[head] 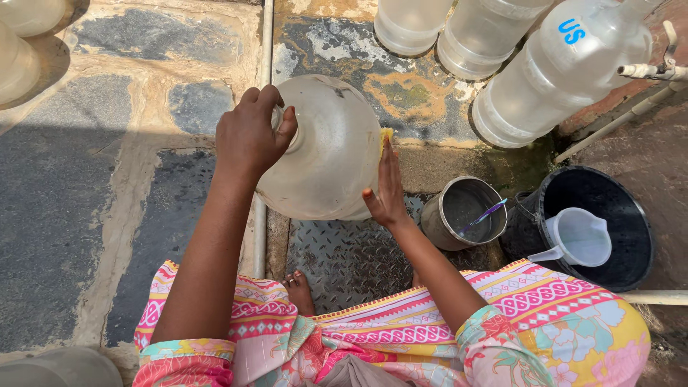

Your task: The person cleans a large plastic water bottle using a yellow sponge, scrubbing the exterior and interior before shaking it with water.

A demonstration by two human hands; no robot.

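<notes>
Head view: left hand (249, 136) in closed grip on the neck of a large water bottle (326, 150); right hand (385, 188), fingers flat, presses a yellow sponge (386, 134) against its side.

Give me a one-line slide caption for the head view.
Left hand grips the neck of a large clear water bottle while the right hand presses a yellow sponge against its side.

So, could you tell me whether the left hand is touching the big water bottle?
Touching: the head view shows the left hand wrapped around the neck of the large water bottle.
</notes>
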